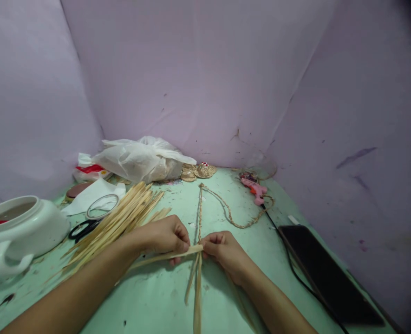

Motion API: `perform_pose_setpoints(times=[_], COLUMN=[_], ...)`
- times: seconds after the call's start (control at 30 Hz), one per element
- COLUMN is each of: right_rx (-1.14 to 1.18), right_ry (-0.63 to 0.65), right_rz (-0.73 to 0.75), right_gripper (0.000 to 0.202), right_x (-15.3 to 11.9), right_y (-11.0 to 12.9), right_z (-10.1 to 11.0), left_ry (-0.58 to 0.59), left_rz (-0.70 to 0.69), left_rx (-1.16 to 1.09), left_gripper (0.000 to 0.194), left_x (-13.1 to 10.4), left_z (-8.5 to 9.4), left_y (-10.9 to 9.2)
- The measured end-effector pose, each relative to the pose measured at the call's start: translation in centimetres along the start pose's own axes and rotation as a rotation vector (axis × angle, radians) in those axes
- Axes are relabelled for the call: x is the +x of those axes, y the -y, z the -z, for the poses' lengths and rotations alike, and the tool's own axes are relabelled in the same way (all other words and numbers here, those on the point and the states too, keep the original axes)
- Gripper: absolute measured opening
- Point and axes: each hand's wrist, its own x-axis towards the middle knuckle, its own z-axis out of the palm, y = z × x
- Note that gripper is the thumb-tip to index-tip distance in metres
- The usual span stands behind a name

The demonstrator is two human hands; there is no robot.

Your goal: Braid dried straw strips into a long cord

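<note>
My left hand pinches a flat, pale straw strip that runs crosswise. My right hand is closed at the strip's right end, just below a thin braided straw cord. From this meeting point the cord runs away from me, bends at the back and curves right toward the glue gun. Loose straw strands hang from the cord's near end toward me. Left of my hands lies a bundle of dry straw strips, partly behind my left forearm.
A white pot with a handle, black-handled scissors and a tape ring are on the left. Behind lie a white plastic bag and woven straw pieces. A pink glue gun and a dark phone-like slab are right.
</note>
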Motion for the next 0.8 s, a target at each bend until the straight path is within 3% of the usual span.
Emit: perform_pose_setpoints(times=[0.07,0.23,0.33,0.47,0.8], right_rx=[0.024,0.044,0.070,0.070,0.017], right_ry=[0.005,0.005,0.009,0.021,0.013], right_rz=[-0.003,-0.004,0.003,0.005,0.017], right_gripper=[0.016,0.020,0.021,0.020,0.019], right_x=[0.0,-0.1,-0.1,0.0,-0.2], right_y=[-0.1,-0.2,-0.1,-0.3,0.0], right_z=[0.0,0.0,0.0,0.0,0.0], left_ry=[-0.040,-0.341,-0.360,-0.497,-0.504], left_rz=[0.016,0.032,-0.009,-0.022,0.021], left_rx=[0.055,0.387,0.459,0.515,0.460], left_gripper=[0.016,0.016,0.017,0.018,0.026], left_x=[0.5,0.9,0.8,0.6,1.3], left_z=[-0.4,-1.4,-1.9,-2.6,-3.4], left_y=[0.3,0.1,-0.4,-0.9,-0.4])
